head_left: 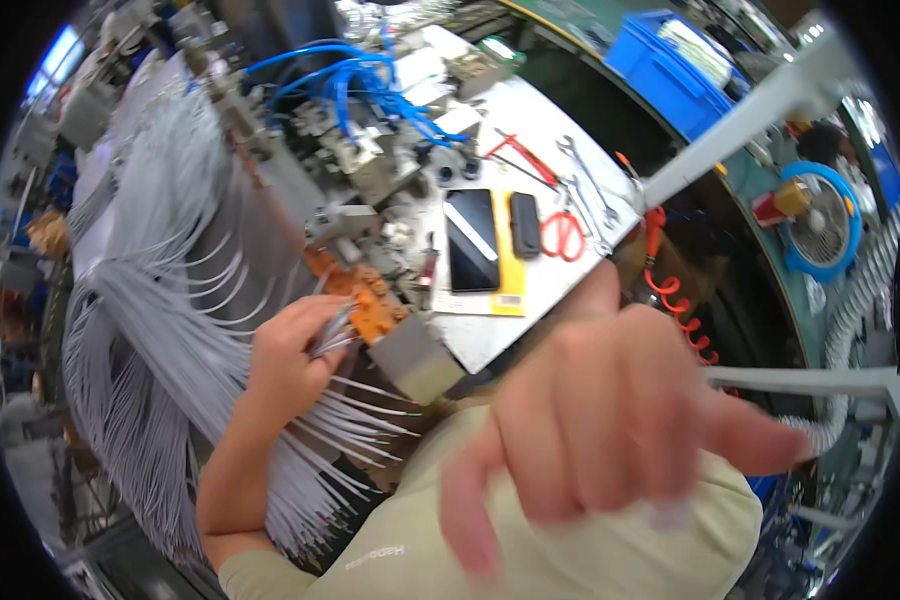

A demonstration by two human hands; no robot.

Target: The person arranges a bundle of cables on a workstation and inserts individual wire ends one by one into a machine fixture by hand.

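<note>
- Wires, grey-white, partway handled by the look of it: a few leads (335, 335) in the left hand (295, 350), ends by the orange fixture (368, 305) just right of it.
- Left hand: fingers closed on those leads; can't tell if any sit in the fixture.
- Right hand (590, 430): raised near camera, blurred, thumb and fingers spread, nothing seen in it. Hands well apart.
- Done: can't tell; no sure sign of finished pieces.
- Left, judging by the pile: plenty. Big wire bundle (160, 290) hangs left of the left hand; loose wire ends (365, 430) fan out below and right of it.
- Grey metal block (417, 360) right of the left hand, by the fixture.
- White bench (480, 345) beyond and between the hands: phone (470, 240) on yellow packet (511, 275), black case (525, 225), red scissors (564, 236), wrenches (587, 185).
- Blue tubes (345, 75) over machine parts, beyond the left hand.
- Room: red coiled hose (670, 290) beyond the right hand; blue fan (820, 220) farther right, blue bin (665, 70) far beyond; corrugated duct (838, 345) at right. Cluttered workshop, edges blurry.
</note>
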